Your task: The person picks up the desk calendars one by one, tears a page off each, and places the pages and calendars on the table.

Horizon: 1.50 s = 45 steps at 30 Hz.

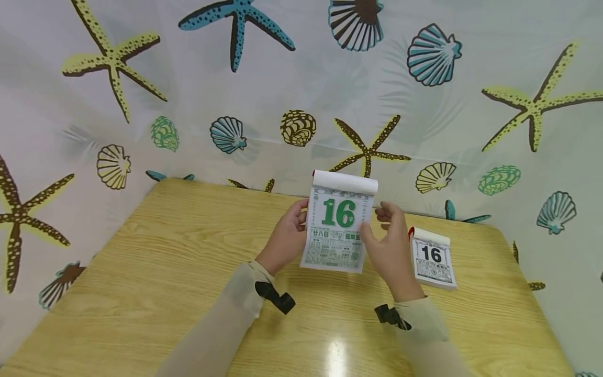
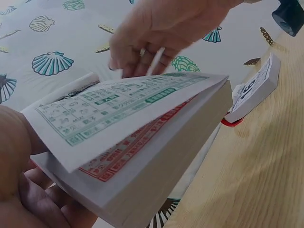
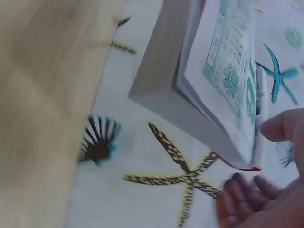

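Note:
A thick tear-off calendar point(image 1: 336, 230) with a large green 16 is held up over the table, tilted. My left hand point(image 1: 288, 236) grips it by its left edge. In the left wrist view its front page point(image 2: 118, 102) bows away from the block, and red print shows on the sheet beneath. My right hand point(image 1: 389, 242) is by the calendar's right edge. In the right wrist view, the right thumb point(image 3: 282, 126) and fingers point(image 3: 240, 197) stand apart, off the pad. A small white strip point(image 2: 156, 61) shows by the right fingers; I cannot tell what it is.
A smaller tear-off calendar point(image 1: 432, 259) with a black 16 lies on the wooden table point(image 1: 198, 251), just right of my right hand. A white cloth point(image 1: 282, 78) printed with shells and starfish hangs behind the table's far edge and around its sides.

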Each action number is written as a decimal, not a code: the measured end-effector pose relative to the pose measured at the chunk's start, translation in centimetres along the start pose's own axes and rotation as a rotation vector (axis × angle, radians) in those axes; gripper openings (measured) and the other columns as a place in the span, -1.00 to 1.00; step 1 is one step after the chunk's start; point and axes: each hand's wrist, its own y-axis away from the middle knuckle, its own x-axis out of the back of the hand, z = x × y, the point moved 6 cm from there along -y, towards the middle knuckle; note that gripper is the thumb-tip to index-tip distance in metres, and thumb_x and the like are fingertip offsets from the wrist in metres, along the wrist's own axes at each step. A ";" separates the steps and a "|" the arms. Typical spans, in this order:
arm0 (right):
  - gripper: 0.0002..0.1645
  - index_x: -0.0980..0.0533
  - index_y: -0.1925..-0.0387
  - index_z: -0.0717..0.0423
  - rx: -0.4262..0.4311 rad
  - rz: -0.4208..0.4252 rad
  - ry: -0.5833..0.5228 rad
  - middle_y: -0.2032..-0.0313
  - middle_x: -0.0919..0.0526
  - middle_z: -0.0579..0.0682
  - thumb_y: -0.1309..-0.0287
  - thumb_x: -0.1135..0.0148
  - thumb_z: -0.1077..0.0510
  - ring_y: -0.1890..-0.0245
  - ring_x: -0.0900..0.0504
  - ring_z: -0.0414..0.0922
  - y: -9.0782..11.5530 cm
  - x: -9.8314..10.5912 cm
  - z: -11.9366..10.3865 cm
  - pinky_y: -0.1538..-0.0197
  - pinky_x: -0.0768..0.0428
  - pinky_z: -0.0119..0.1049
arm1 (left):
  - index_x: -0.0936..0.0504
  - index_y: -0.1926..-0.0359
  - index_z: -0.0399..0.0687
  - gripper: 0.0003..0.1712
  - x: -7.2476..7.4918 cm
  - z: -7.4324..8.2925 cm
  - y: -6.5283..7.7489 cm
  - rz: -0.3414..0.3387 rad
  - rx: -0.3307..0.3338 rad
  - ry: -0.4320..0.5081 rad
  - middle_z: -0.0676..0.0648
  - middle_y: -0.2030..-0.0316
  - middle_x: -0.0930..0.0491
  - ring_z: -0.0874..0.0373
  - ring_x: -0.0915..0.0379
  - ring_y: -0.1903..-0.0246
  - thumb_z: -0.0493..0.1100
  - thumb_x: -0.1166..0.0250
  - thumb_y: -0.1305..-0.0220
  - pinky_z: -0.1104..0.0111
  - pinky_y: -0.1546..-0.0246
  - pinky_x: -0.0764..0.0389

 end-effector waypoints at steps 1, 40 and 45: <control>-0.48 -0.37 -0.30 0.25 0.079 0.052 0.063 -0.13 -0.49 0.14 -0.41 -0.24 0.16 -0.13 -0.46 0.04 0.2 0.1 -0.9 -0.22 -0.45 0.01 | -0.31 -0.43 0.10 -0.39 0.0 0.0 0.0 0.010 0.006 -0.013 -0.09 -0.14 -0.65 -0.04 -0.62 0.00 -0.29 -0.27 -0.48 0.15 -0.01 -0.70; -0.74 -0.55 0.04 0.17 0.291 0.039 0.378 0.17 -0.51 0.03 -0.25 -0.32 0.22 0.21 -0.48 -0.09 3.0 -3.8 -4.9 0.19 -0.59 -0.22 | -0.36 -0.13 -0.17 -0.63 -2.9 -0.1 1.0 -0.001 -0.111 -0.095 -0.25 -0.09 -0.66 -0.04 -0.69 0.07 -0.43 -0.23 -0.40 0.21 0.10 -0.69; -0.71 -0.55 0.04 0.20 0.336 0.097 0.412 0.10 -0.57 0.09 -0.19 -0.31 0.29 0.16 -0.56 -0.02 2.8 -3.0 -5.2 0.18 -0.66 -0.15 | -0.37 -0.12 -0.17 -0.64 -3.0 0.0 1.0 -0.012 -0.122 -0.083 -0.25 -0.03 -0.68 -0.03 -0.72 0.13 -0.32 -0.31 -0.43 0.20 0.14 -0.73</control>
